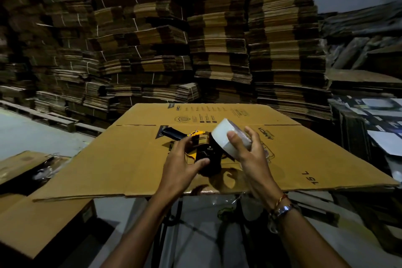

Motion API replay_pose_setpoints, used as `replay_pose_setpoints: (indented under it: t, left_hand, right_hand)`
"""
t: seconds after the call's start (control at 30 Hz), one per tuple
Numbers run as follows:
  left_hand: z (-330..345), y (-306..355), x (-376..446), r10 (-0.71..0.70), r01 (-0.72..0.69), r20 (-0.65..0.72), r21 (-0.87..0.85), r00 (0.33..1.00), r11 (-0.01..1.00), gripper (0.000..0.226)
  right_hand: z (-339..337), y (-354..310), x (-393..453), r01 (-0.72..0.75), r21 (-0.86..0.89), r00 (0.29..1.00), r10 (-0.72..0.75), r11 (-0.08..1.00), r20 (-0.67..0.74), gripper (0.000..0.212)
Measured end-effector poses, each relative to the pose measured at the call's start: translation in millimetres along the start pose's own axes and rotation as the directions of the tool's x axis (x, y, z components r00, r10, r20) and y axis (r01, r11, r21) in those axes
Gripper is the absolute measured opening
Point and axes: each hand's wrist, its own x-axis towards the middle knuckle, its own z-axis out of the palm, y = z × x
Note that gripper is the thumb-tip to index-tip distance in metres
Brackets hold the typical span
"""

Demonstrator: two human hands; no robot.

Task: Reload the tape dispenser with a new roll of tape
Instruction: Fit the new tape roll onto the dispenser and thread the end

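A black and yellow tape dispenser (207, 154) lies on a flattened cardboard sheet (134, 159), its black handle pointing to the far left. My left hand (182, 163) grips the dispenser's body from the near side, thumb against the black hub. My right hand (248, 148) holds a roll of clear tape (224, 139) tilted just above and to the right of the dispenser, thumb on its outer face and fingers behind it. The roll is close to the dispenser's hub but apart from it.
The cardboard sheet rests on a stand, with floor visible under its near edge. A cardboard box (32, 213) with dark items lies at the lower left. Tall stacks of flattened cartons (195, 39) fill the background, and more boxes (369, 126) stand at the right.
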Motion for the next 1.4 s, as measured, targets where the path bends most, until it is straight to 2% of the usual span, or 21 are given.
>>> replay_pose_setpoints:
  t: [0.07, 0.13, 0.23, 0.33, 0.5, 0.83, 1.0, 1.1, 1.2, 1.4]
  left_hand:
    - [8.0, -11.5, 0.7, -0.082, 0.075, 0.087, 0.080, 0.993, 0.994, 0.089]
    - [15.8, -13.9, 2.0, -0.106, 0.083, 0.169, 0.136, 0.980, 0.987, 0.097]
    - [22.6, -11.1, 8.9, -0.091, 0.063, 0.231, 0.128, 0.969, 0.990, 0.094]
    - [23.6, -10.7, 15.7, -0.103, 0.078, 0.259, 0.106, 0.960, 0.991, 0.096]
    - [24.3, -18.3, 23.9, -0.178, 0.143, 0.271, 0.145, 0.946, 0.979, 0.097]
    - [20.6, -18.9, 24.1, -0.183, 0.150, 0.286, 0.132, 0.941, 0.980, 0.102]
    - [20.9, -20.4, 24.6, -0.211, 0.184, 0.283, 0.117, 0.936, 0.976, 0.100]
    - [21.9, -21.3, 25.5, -0.237, 0.214, 0.278, 0.112, 0.931, 0.970, 0.102]
    - [22.6, -20.8, 25.6, -0.242, 0.223, 0.270, 0.101, 0.932, 0.970, 0.114]
    - [23.1, -23.5, 24.6, -0.154, 0.140, 0.245, 0.076, 0.957, 0.987, 0.119]
  right_hand:
    - [1.5, 7.3, 3.9, -0.010, -0.011, 1.000, 0.010, 1.000, -0.005, 0.094]
    - [4.9, 15.0, 8.1, -0.022, -0.034, 1.000, 0.022, 0.999, 0.002, 0.101]
    - [10.0, 24.3, 14.8, -0.012, -0.097, 0.999, 0.016, 0.995, 0.042, 0.106]
    - [12.9, 31.0, 19.4, 0.053, -0.243, 0.996, -0.034, 0.969, 0.083, 0.111]
    - [17.5, 36.0, 18.6, 0.148, -0.364, 0.983, -0.097, 0.920, 0.155, 0.105]
    - [15.7, 42.5, 28.6, 0.201, -0.376, 0.957, -0.099, 0.905, 0.274, 0.115]
    - [14.7, 42.6, 32.1, 0.196, -0.380, 0.958, -0.094, 0.904, 0.270, 0.116]
    - [14.7, 42.0, 31.5, 0.207, -0.385, 0.957, -0.104, 0.899, 0.270, 0.112]
    - [14.1, 39.9, 31.2, 0.223, -0.390, 0.953, -0.114, 0.894, 0.282, 0.108]
    - [10.0, 27.5, 35.6, 0.287, -0.428, 0.922, -0.127, 0.857, 0.365, 0.091]
